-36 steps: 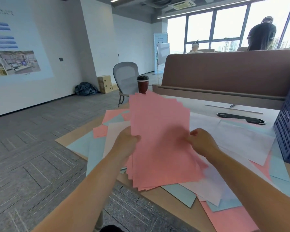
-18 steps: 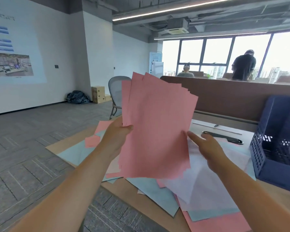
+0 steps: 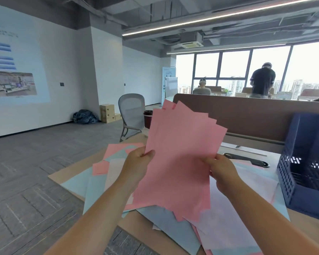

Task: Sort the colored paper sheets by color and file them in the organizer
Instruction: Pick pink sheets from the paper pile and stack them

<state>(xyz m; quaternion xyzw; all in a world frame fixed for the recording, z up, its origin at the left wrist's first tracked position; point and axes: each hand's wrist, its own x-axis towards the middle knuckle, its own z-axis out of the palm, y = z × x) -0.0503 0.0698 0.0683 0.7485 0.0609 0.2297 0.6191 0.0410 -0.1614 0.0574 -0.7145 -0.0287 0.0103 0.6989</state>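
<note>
I hold a fanned stack of pink sheets upright above the desk. My left hand pinches its left edge, thumb on the front. My right hand grips its right edge. Under the stack, loose pale blue sheets, white or lilac sheets and more pink sheets lie mixed on the wooden desk. The dark blue mesh organizer stands at the right, an arm's reach from my right hand.
A black flat object lies behind the papers near a brown divider panel. A dark red cup stands at the desk's far corner, with a grey office chair beyond. Two people are by the far windows.
The pink stack has been lifted from the desk and raised upright. My right hand, which had briefly let go with fingers out, now grips the right edge again. My view has tilted upward.
</note>
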